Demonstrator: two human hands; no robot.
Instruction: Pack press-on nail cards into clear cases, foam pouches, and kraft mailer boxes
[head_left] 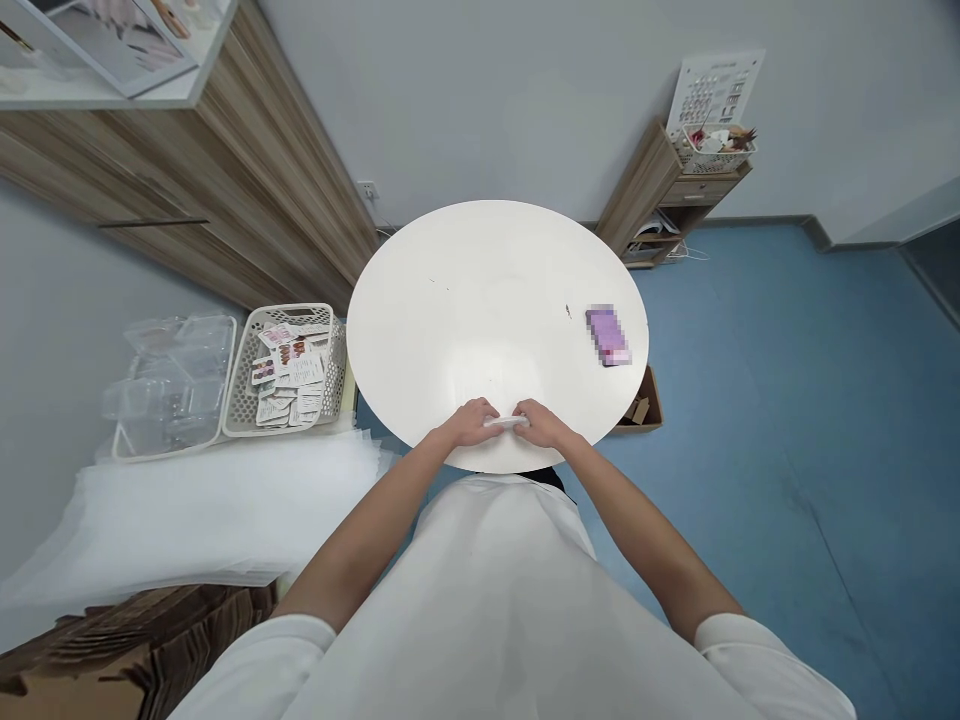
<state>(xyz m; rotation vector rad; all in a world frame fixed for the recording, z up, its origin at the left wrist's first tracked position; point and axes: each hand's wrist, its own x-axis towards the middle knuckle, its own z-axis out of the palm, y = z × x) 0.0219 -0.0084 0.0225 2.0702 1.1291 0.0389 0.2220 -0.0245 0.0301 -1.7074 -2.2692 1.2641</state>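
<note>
Near the front edge of the round white table (480, 290), my left hand (470, 422) and my right hand (541, 422) face each other. A small, narrow white piece (507, 422), perhaps folded or rolled, spans the gap between them. My left fingers are closed on its left end. Its other end is pinched by my right fingers. What the piece is made of is too small to tell. On the right side of the tabletop lies a purple rectangular object (607, 333), blurred by pixelation, out of reach of my fingers.
To the left stand a white basket of printed cards (289, 375) and a tray of clear plastic boxes (180, 380). White sheets (202, 500) are stacked below them, above folded cardboard (150, 650). An open carton (645, 405) sits on the floor at right. A wooden cabinet (664, 195) stands behind.
</note>
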